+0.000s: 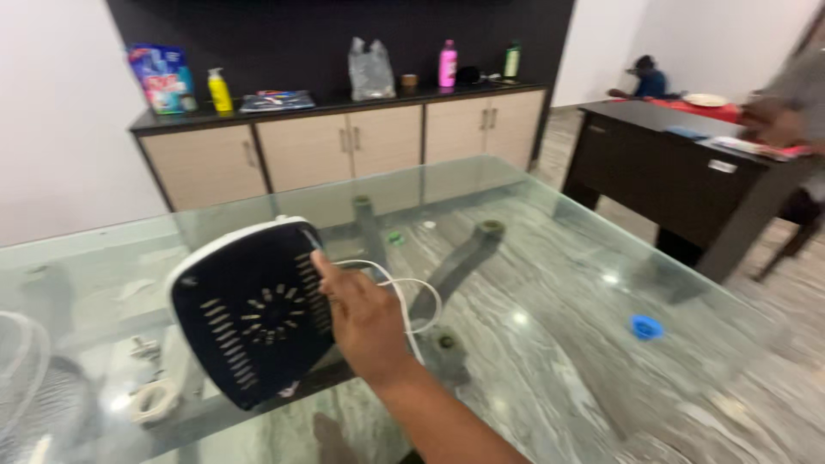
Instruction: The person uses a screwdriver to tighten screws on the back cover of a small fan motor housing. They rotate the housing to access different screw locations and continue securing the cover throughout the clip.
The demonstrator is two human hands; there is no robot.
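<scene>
One hand [365, 322], whether left or right is unclear, grips the right edge of a dark rounded-square fan housing [249, 314] with a white rim, holding it tilted above the glass table [550, 258]. A white cord [412, 296] loops out beside the fingers. Part of a wire fan grille [26, 378] sits at the table's left edge. The other hand is out of sight.

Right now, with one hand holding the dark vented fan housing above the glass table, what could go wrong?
1. The right hand grips the dark vented white-rimmed housing by one edge only; it might slip onto the glass table.
2. The white cord loops loosely around that hand and could snag.
</scene>
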